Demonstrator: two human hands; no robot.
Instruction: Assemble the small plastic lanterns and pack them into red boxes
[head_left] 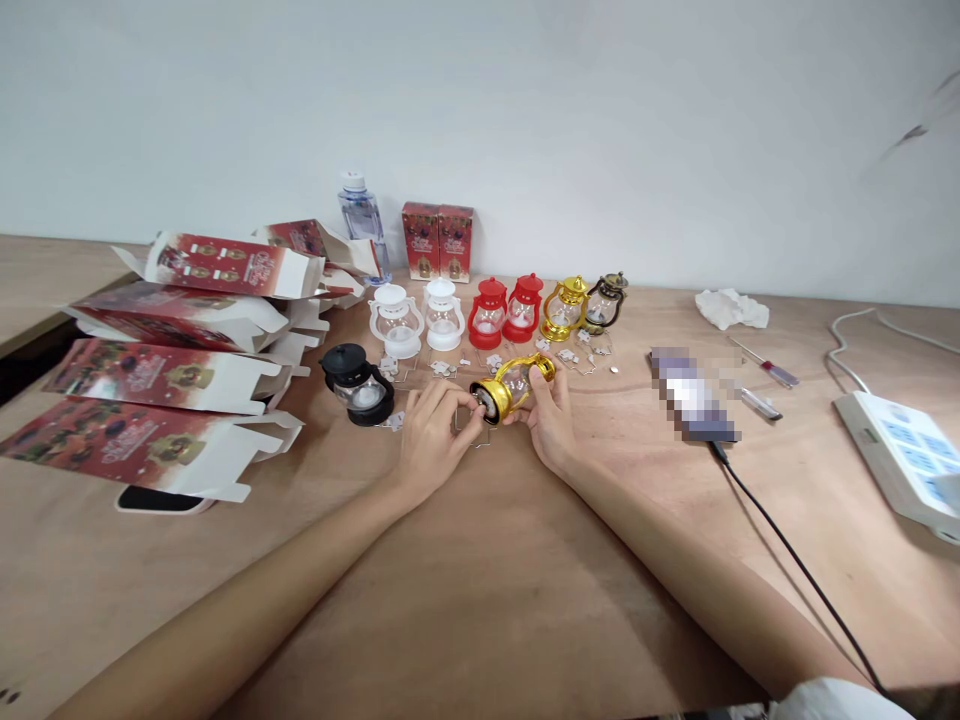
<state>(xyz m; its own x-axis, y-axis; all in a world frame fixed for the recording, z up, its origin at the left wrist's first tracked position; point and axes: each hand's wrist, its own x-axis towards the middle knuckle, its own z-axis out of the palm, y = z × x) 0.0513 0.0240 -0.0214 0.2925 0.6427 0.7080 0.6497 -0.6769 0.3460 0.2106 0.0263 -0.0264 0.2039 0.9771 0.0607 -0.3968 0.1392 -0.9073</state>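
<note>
Gold lantern (pixel 514 385) between both hands

head-worn view, looking down, near table (pixel 480 600)

Glossy gold plastic lantern (pixel 512 385), matt wooden table (pixel 487 560)

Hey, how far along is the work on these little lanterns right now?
Six lanterns stand in a row: two white, two red, one gold, one bronze. The left hand and right hand hold a gold lantern on its side. A black lantern lies tilted nearby. Two boxes stand closed.
</note>
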